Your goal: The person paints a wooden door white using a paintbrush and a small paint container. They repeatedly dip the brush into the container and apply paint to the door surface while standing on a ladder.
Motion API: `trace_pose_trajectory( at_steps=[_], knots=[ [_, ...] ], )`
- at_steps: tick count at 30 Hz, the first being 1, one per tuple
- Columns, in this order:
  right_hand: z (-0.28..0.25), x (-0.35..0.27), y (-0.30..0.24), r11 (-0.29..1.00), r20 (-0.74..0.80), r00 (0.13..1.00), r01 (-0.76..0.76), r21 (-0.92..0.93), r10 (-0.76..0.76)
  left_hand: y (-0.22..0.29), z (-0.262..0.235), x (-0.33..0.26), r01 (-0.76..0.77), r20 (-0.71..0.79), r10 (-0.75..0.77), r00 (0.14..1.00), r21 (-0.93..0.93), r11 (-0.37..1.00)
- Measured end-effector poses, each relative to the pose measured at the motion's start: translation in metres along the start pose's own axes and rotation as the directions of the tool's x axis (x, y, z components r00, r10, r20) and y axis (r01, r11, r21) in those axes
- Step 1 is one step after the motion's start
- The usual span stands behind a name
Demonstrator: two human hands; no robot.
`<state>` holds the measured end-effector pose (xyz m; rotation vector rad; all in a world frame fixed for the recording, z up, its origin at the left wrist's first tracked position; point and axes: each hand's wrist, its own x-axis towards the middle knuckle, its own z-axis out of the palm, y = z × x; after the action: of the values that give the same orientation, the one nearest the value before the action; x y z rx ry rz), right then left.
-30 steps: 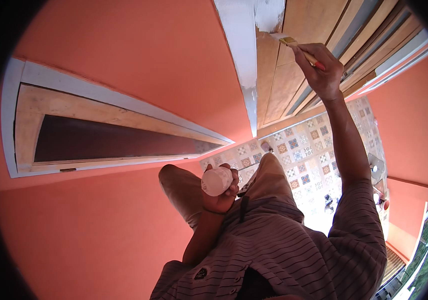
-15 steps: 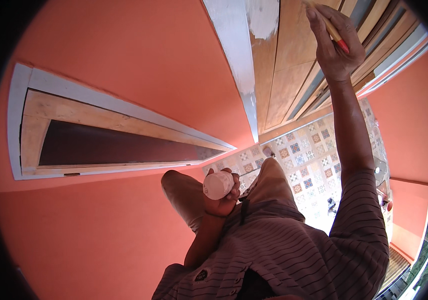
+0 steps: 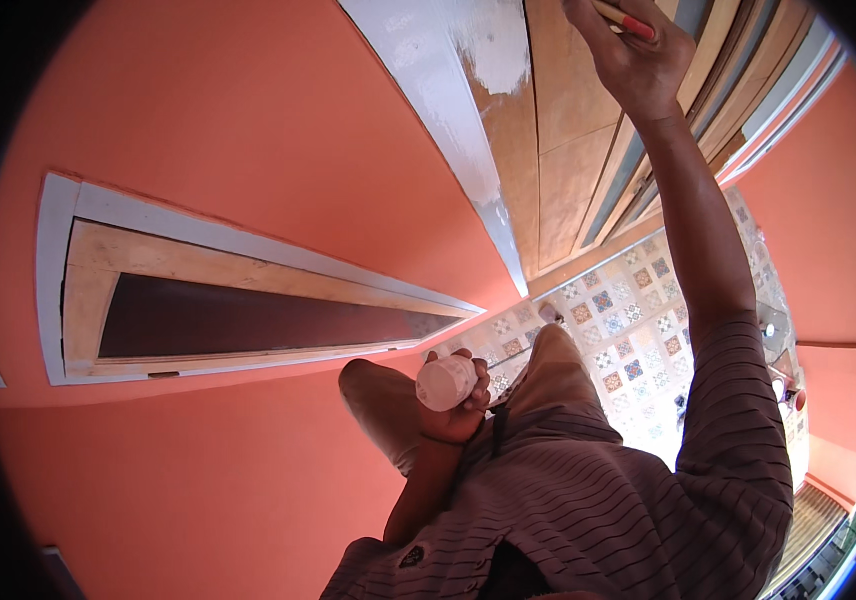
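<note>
In my left hand [image 3: 470, 408], wrapped round its side, is a whitish cup [image 3: 445, 384], held in front of my waist; a pale, whitish surface faces up from it. My right arm reaches up and away to the top of the view. There my right hand [image 3: 641, 58] grips a paintbrush by its wooden, red-ended handle [image 3: 638, 27]. The brush's bristles lie beyond the top edge. Left of that hand stands a door frame with white paint [image 3: 418, 75] on it. Ragged white strokes [image 3: 496, 50] end on the bare wood panel [image 3: 573, 160] beside it.
A coral wall [image 3: 248, 110] runs along the left, with a narrow wood-and-dark-glass window [image 3: 268, 318] in a white surround. Patterned tiles cover the floor [image 3: 613, 310] below. Small items [image 3: 788, 392] sit at the right by another coral wall [image 3: 838, 220].
My right hand with the paintbrush has shifted left and up, taking more of the brush out of view. The whole scene has shifted slightly as my head moved. My left hand still holds the cup.
</note>
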<state>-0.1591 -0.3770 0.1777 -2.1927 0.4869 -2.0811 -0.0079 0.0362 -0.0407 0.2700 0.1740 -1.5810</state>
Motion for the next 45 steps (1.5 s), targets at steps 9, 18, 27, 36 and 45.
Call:
trace_pose_trajectory(
  at_steps=[9,18,27,36,45],
  knots=[
    [0.024,-0.058,0.016,0.992,-0.104,0.989,0.115,0.050,-0.109,-0.003,-0.003,-0.004,-0.016,0.004,0.016,1.000,0.009,1.000],
    [-0.015,-0.089,0.010,0.913,0.121,0.926,-0.373,0.164,0.357,-0.004,-0.006,-0.006,-0.028,0.000,0.028,1.000,-0.002,1.000],
    [0.022,0.001,0.031,0.363,0.086,0.827,-0.335,0.870,0.556,-0.005,-0.001,-0.003,-0.008,0.023,0.007,1.000,0.026,1.000],
    [0.017,-0.032,0.099,0.283,0.212,0.776,-0.449,0.848,0.594,-0.006,-0.002,-0.008,-0.033,0.032,0.033,0.999,-0.006,0.999],
    [-0.023,-0.026,0.069,0.383,0.024,0.847,-0.266,0.884,0.531,-0.004,-0.002,-0.008,-0.027,0.043,0.027,0.999,0.006,1.000]
  ],
)
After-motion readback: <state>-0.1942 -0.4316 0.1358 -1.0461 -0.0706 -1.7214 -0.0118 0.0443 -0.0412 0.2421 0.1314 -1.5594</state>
